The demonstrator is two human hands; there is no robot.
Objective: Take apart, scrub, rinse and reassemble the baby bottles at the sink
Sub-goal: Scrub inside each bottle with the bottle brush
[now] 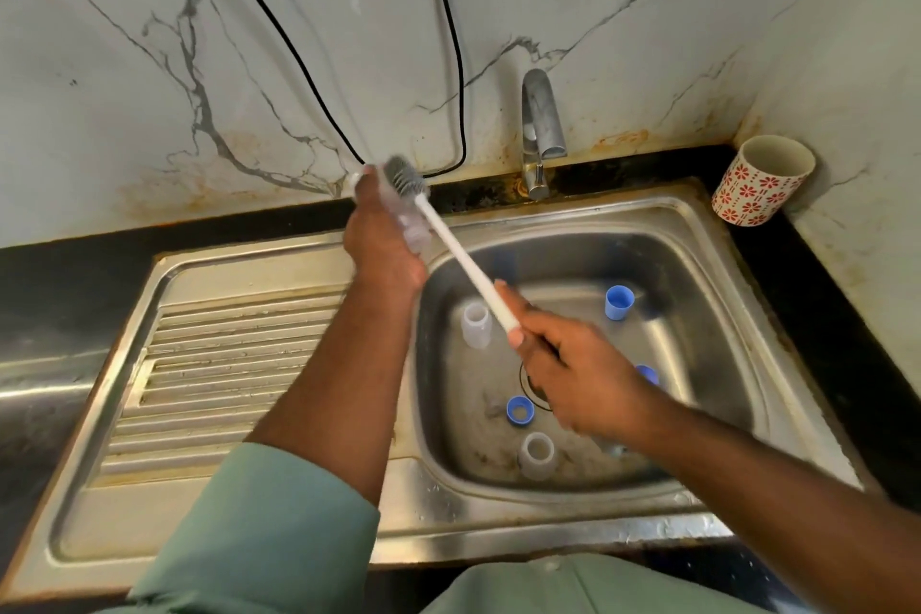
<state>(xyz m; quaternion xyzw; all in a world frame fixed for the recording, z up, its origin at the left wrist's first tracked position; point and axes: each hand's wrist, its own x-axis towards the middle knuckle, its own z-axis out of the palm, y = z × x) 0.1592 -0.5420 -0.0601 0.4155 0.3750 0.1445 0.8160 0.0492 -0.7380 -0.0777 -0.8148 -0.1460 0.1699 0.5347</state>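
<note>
Now | left hand (383, 239) fingers clamp bottle (411, 227) (brush head inside) | right hand (583, 374) fingers wrap brush (463, 259) handle

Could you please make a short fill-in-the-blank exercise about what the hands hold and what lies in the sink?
1. The right hand grips the white handle of the ____.
2. The left hand holds a clear ____ above the sink's rim.
3. The blue cap stands in the ____.
4. The patterned cup stands on the counter, to the ____ of the tap.

Missing words: brush; bottle; sink; right
</note>
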